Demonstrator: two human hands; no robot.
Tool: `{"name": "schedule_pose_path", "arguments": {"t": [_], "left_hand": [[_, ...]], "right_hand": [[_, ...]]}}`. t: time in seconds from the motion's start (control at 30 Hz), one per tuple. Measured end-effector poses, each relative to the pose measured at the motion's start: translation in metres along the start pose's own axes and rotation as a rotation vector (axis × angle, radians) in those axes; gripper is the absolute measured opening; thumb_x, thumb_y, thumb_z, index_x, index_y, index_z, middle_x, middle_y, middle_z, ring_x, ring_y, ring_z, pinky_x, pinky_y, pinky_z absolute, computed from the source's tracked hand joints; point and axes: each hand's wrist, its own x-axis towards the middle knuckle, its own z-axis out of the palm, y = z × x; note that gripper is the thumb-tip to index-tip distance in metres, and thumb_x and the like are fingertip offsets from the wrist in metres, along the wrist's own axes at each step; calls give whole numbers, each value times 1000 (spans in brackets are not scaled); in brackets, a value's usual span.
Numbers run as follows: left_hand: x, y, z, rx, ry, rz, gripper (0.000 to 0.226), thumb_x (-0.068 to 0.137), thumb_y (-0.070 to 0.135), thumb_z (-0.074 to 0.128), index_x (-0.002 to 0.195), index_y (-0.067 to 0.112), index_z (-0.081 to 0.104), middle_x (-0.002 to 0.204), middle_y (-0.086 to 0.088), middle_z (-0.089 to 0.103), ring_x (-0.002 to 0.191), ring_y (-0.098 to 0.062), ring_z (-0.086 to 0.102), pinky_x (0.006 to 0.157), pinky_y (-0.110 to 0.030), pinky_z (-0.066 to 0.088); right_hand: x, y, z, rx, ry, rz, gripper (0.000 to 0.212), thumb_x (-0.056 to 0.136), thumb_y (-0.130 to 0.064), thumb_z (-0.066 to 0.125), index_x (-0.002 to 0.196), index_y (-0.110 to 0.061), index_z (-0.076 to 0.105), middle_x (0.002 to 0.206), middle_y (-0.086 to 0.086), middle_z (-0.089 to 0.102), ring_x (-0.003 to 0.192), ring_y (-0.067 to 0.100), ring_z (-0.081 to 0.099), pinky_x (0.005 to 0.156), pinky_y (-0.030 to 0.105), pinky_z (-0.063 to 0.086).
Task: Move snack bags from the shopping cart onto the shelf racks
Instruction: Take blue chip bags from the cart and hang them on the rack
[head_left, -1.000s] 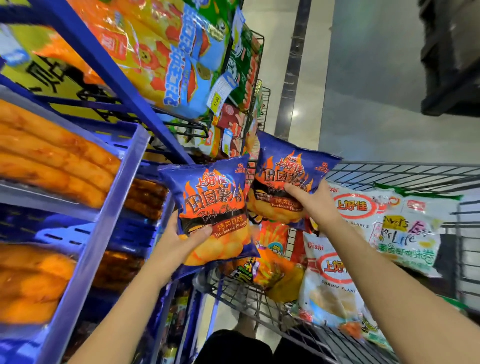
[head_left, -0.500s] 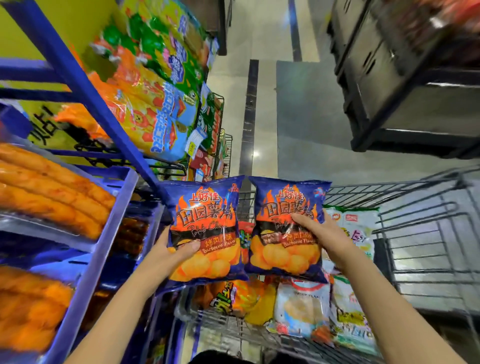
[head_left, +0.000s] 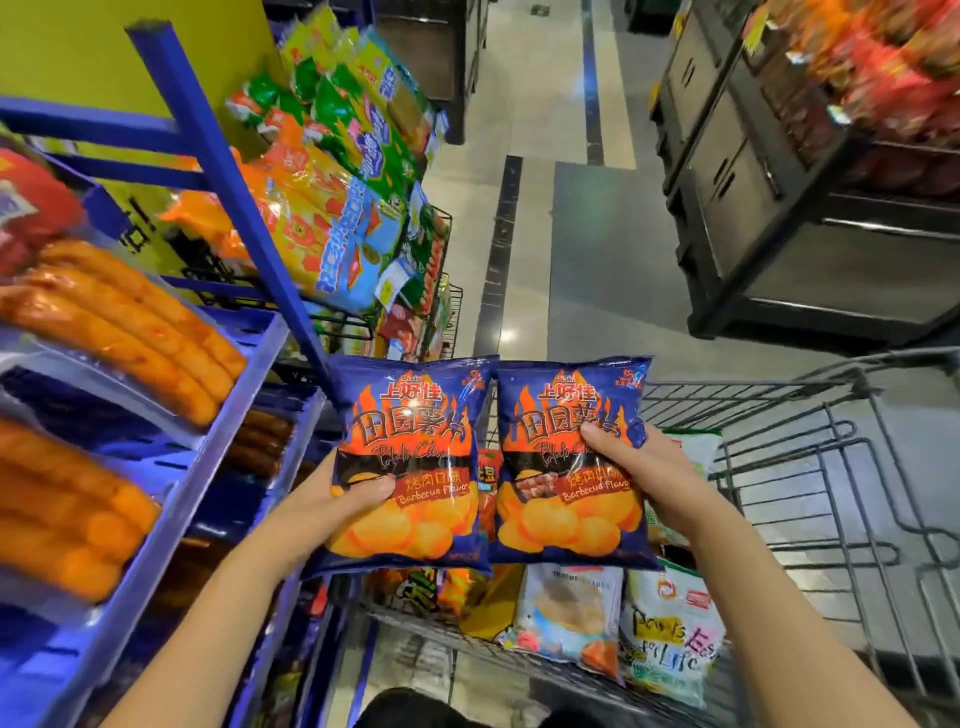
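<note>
Two identical blue barbecue potato chip bags with orange flames are held upright side by side above the shopping cart (head_left: 779, 447). My left hand (head_left: 332, 499) grips the left chip bag (head_left: 410, 452) at its lower left edge, thumb across the front. My right hand (head_left: 639, 462) grips the right chip bag (head_left: 566, 467) at its right edge, thumb on the front. Below them, several snack bags (head_left: 576, 613) lie in the cart. The blue shelf racks (head_left: 208, 395) stand to the left, their trays holding packs of orange sausage-like snacks (head_left: 119, 322).
Hanging racks of orange, green and yellow snack bags (head_left: 332, 171) fill the upper left, behind a slanted blue post (head_left: 228, 192). A dark display stand (head_left: 779, 208) with red packets rises at the upper right. Tiled aisle floor (head_left: 571, 234) runs ahead between them.
Both hands have brought the two chip bags together and upright, side by side. The view has tilted up, showing more of the aisle and less of the cart.
</note>
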Motion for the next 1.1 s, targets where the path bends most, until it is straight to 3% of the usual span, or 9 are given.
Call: {"name": "schedule_pose_path", "arguments": {"t": [0.17,0.27,0.33,0.47,0.6,0.67,0.83,0.97,1.1], "left_hand": [[-43,-8,35,-47,152,51,108,43,69,93,137,31,57,125,1,74,113,-23,72,92,-40,60],[-73,-15,70,-128,289,63,112,29,77,91,127,32,60,108,8,79,96,-14,77,73,-26,62],[-91,-23,90,-196,387,54,113,26,81,88,123,30,62,103,8,80,89,-11,77,67,-24,62],[-135,-46,117,-246,536,36,109,33,81,87,127,34,62,106,8,79,94,-12,77,71,-27,61],[-192,-67,131,-256,690,50,94,44,80,86,127,41,64,119,4,77,107,-23,74,91,-45,58],[-223,-77,136,-280,773,61,92,42,79,87,123,42,66,119,4,77,106,-22,75,96,-47,56],[-307,-101,150,-325,917,52,96,40,76,89,126,40,64,119,4,77,108,-22,74,99,-50,55],[-378,-122,166,-386,1053,94,102,39,73,92,129,32,63,120,1,76,110,-24,73,99,-50,55],[-460,-153,185,-436,1189,110,108,41,74,91,135,30,60,126,1,74,115,-25,71,104,-51,52]], "right_hand": [[-5,-6,-13,-43,-106,-52,35,86,-37,77,118,-27,69,106,0,79,94,21,77,83,38,58],[-10,-3,-25,-65,-213,-65,41,84,-41,77,121,-27,68,109,1,79,98,25,76,89,43,58],[-12,0,-30,-66,-276,-65,43,83,-40,77,123,-25,68,109,3,78,99,26,76,92,46,58],[-18,10,-26,-103,-387,-66,45,82,-39,78,124,-26,68,111,3,78,101,27,75,96,50,56],[-30,16,0,-145,-504,-84,44,81,-37,80,123,-28,70,115,3,77,105,28,74,99,52,55],[-41,18,17,-179,-551,-121,46,78,-39,81,121,-28,71,113,2,77,104,27,74,97,50,55],[-88,18,69,-254,-762,-179,30,92,-23,70,121,-25,69,112,-1,78,99,20,76,74,28,60],[-135,22,112,-327,-886,-224,31,92,-29,71,123,-27,70,114,-1,77,103,24,74,89,44,57],[-200,36,162,-360,-1011,-261,32,90,-31,71,122,-28,70,113,-2,77,102,21,75,91,45,56]]}}
